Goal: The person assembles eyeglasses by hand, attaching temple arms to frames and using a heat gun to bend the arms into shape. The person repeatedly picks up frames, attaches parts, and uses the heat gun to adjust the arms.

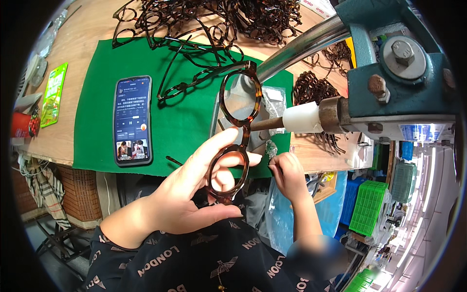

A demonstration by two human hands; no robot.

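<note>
My left hand point(181, 198) is closed on a tortoiseshell eyeglass frame point(212, 177), its fingers around one of the round rims. The frame is held upright, one rim above the other. Its bridge lies at the tip of a thin metal rod point(267, 124), which sticks out of a white collar point(301, 117) on a teal machine point(374, 97). Whether the bridge touches the tip I cannot tell. My right hand point(291, 176) is closed just off the table's front edge, below the rod. A small dark spot shows at its fingertips, too little to name.
A heap of tortoiseshell frames point(228, 22) lies at the back, and more point(311, 87) sit right of the green mat point(104, 63). A phone point(132, 121) rests on the mat. Green packet point(53, 95) at left. A thick steel bar point(301, 48) slants over the table. Crates point(368, 207) stand lower right.
</note>
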